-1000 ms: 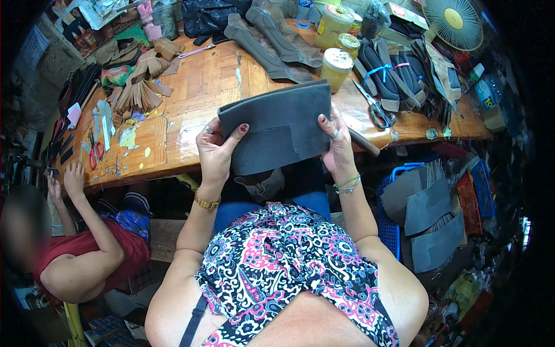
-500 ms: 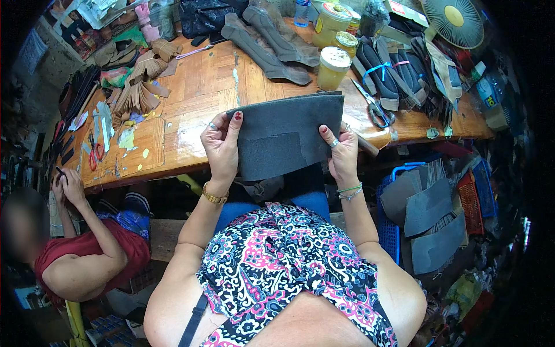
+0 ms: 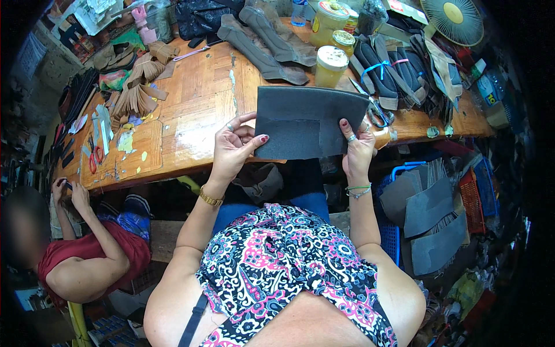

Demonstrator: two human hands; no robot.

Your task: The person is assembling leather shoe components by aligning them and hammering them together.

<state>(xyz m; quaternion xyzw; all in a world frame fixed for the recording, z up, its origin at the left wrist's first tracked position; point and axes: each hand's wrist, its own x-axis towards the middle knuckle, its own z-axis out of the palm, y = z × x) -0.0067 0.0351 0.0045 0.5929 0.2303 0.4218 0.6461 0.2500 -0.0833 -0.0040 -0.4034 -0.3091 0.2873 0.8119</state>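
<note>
A dark grey, leather-like sheet [image 3: 303,130] is held up before me over the table's front edge, a fainter rectangle showing on its face. My right hand [image 3: 358,144] grips its right end, thumb on the front and fingers behind. At the sheet's left edge, my left hand [image 3: 234,144] has its thumb on the lower corner; the index finger reaches toward the edge higher up and the other fingers are partly curled. Behind the right end lie scissors [image 3: 378,113], partly covered by the sheet.
Jars of yellowish stuff [image 3: 332,68], brown boot-shaped pieces [image 3: 263,55] and tied dark bundles [image 3: 376,72] occupy the wooden table [image 3: 191,104]. Red-handled scissors [image 3: 95,156] lie left. A blue basket [image 3: 391,231] with grey sheets stands right. A co-worker [image 3: 87,254] sits left.
The sheet has shifted right and levelled out, with my right hand moving along. My left hand has slid from the upper left corner to the lower left edge.
</note>
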